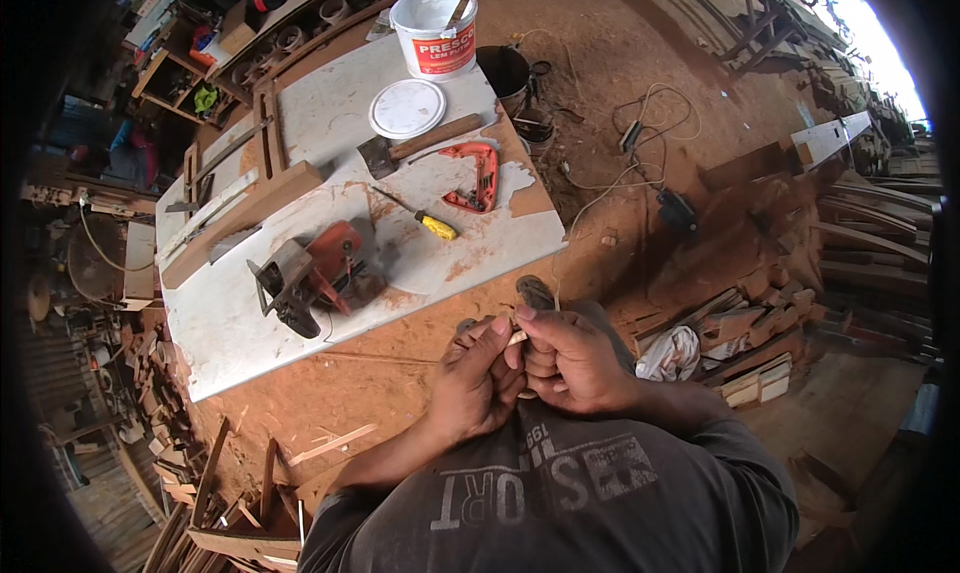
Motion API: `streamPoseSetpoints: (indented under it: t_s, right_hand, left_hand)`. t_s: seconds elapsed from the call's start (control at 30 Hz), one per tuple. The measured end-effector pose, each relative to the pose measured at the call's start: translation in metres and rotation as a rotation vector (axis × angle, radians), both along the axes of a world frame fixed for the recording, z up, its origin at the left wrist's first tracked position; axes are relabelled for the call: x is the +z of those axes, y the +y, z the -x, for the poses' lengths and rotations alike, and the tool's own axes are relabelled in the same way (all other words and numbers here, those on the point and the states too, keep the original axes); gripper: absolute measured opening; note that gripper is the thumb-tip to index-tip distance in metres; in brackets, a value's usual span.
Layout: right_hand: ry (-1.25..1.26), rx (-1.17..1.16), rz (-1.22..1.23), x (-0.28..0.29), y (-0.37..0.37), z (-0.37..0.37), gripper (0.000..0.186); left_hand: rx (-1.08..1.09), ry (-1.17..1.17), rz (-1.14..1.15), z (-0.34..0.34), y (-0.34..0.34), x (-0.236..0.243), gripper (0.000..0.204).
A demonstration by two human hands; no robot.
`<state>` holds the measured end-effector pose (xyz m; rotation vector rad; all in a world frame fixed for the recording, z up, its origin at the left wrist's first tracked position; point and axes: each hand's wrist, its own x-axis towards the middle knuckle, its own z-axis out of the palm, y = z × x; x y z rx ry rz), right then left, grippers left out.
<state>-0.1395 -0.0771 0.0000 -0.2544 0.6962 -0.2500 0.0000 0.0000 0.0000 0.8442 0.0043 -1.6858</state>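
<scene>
My left hand (473, 378) and my right hand (560, 363) meet at the bottom centre, fingers pinched around a small pale piece (516, 338) that I cannot identify; the fingertips partly hide it. A thin cord runs down behind them. Beyond, on a white board (210, 343), lie a red-and-black power tool (315, 273), a yellow-handled screwdriver (438, 224), a red plastic frame-like part (485, 178) and an axe-like tool with a wooden handle (435, 136).
A white bucket (432, 53), its lid (407, 108) and wooden pieces (240, 221) sit on the board. Dark buckets (505, 78) stand beside it. Tangled cables (660, 113) lie on the dirt floor. Wood scraps (740, 333) pile at right and lower left; shelving (180, 83) stands upper left.
</scene>
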Motion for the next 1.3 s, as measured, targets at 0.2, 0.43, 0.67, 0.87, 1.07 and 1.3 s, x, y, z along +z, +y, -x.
streamPoseSetpoints:
  t_s: [0.2,0.43,0.67,0.87,1.07,1.3]
  right_hand:
    - [0.055,0.186,0.35,0.013,-0.024,-0.001,0.05]
    - [0.002,0.13,0.713,-0.006,-0.062,0.008,0.064]
    - [0.039,-0.045,0.798,-0.018,-0.035,-0.02,0.046]
    - [0.037,0.083,0.928,0.001,-0.047,-0.022,0.035]
    - [0.004,-0.04,0.704,-0.015,-0.049,-0.023,0.032]
    - [-0.091,-0.13,0.506,-0.011,-0.047,-0.032,0.035]
  left_hand:
    - [0.097,0.051,0.027,-0.002,0.0,-0.013,0.04]
    - [0.027,-0.201,0.314,-0.039,-0.006,-0.029,0.032]
    - [0.075,-0.493,0.429,-0.04,-0.016,-0.034,0.027]
    - [-0.02,-0.677,0.535,-0.042,-0.013,-0.032,0.019]
    - [0.048,-0.711,0.506,-0.035,-0.018,-0.032,0.027]
    - [0.273,-0.76,0.473,-0.033,-0.032,-0.042,0.029]
